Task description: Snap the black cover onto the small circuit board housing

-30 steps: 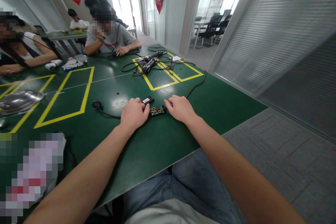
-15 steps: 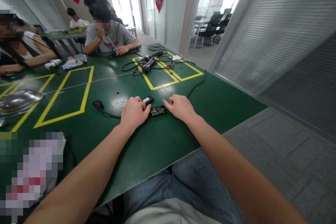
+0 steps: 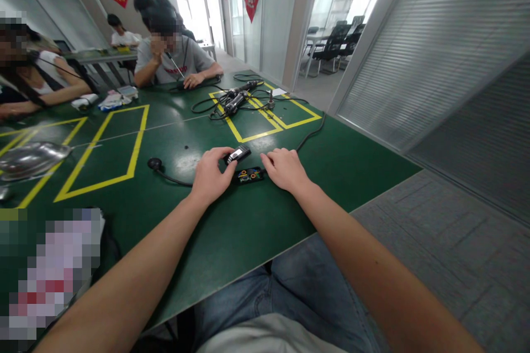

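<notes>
My left hand (image 3: pixel 212 175) grips a black casing cover (image 3: pixel 238 154) with a white label, thumb on its near side. The cover is tilted, just above and behind an open black adapter case (image 3: pixel 249 175). Inside the case I see a circuit with coloured wires and round orange-ringed parts. My right hand (image 3: pixel 285 170) is at the case's right end, fingers curled over the cable there; the grip itself is partly hidden. That cable (image 3: pixel 311 133) comes out behind the hand and runs away to the right. A lead with a black plug (image 3: pixel 154 164) lies left of my left hand.
Yellow tape rectangles (image 3: pixel 134 149) mark the green table (image 3: pixel 265 220). Black cylindrical tools with cords (image 3: pixel 236 102) lie farther back. A shiny metal dish (image 3: pixel 33 159) and a blurred package (image 3: pixel 58 276) are at left. A person in grey (image 3: pixel 182 63) sits across the table.
The black cover has come up, tilted, and moved slightly right in my left hand, whose thumb and fingers are now on its sides. My right hand has barely moved.
</notes>
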`<control>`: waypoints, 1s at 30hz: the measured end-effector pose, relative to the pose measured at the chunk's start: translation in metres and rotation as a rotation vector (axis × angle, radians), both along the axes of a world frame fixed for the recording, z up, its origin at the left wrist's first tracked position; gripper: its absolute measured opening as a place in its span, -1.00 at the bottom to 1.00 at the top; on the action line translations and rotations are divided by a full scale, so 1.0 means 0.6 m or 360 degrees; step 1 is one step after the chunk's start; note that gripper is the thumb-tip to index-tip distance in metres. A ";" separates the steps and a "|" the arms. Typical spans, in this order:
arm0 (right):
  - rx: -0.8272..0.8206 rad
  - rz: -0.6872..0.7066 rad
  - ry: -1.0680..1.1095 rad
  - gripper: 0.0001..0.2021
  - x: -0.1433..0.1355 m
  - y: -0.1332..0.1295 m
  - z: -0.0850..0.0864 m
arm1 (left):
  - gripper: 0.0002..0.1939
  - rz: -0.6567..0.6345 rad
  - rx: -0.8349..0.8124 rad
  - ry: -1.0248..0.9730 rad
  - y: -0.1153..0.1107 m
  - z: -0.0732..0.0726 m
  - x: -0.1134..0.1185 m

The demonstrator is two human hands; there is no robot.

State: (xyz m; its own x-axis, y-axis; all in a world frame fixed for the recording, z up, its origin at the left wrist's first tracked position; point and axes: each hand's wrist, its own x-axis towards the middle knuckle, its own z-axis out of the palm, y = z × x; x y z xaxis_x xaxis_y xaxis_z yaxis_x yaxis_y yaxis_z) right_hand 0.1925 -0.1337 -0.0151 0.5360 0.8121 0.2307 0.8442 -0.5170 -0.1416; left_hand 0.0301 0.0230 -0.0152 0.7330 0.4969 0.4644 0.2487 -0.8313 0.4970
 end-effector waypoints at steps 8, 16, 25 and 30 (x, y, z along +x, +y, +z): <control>0.0042 0.0022 0.0068 -0.49 0.004 0.001 -0.004 | -0.83 -0.0493 0.0013 0.0032 -0.015 0.006 -0.010; 0.0159 0.0082 0.0123 -0.52 0.005 0.001 -0.006 | -0.68 -0.0563 0.0094 0.0206 -0.013 0.004 -0.009; 0.0159 0.0040 0.0119 -0.51 0.006 0.002 -0.005 | -0.61 -0.0509 0.0116 0.0290 -0.018 0.003 -0.009; 0.0034 0.0044 0.0000 -0.50 0.000 0.000 0.000 | -0.57 -0.0362 -0.0257 0.0049 -0.012 -0.005 -0.001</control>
